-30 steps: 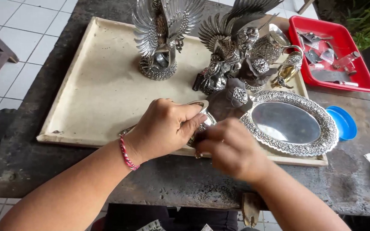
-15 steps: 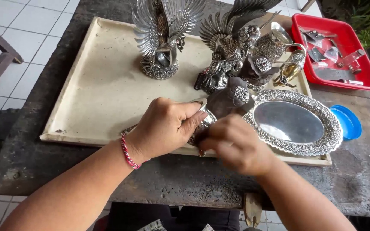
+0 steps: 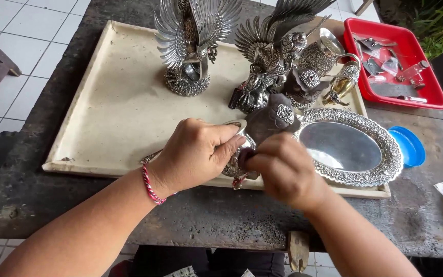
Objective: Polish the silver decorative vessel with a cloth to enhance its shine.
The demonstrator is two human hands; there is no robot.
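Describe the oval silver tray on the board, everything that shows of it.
The oval silver tray lies flat on the right end of the pale board, just right of the right hand. Its centre is smooth and mirror-bright, reflecting light; a broad rim of dense embossed ornament runs all round. It looks like polished silver metal, empty and undamaged. A dark cloth-like piece with a silver ornament overlaps its left rim; the blue lid sits apart on the table at its right.

Small silver vessel — seemingly tilted, gripped
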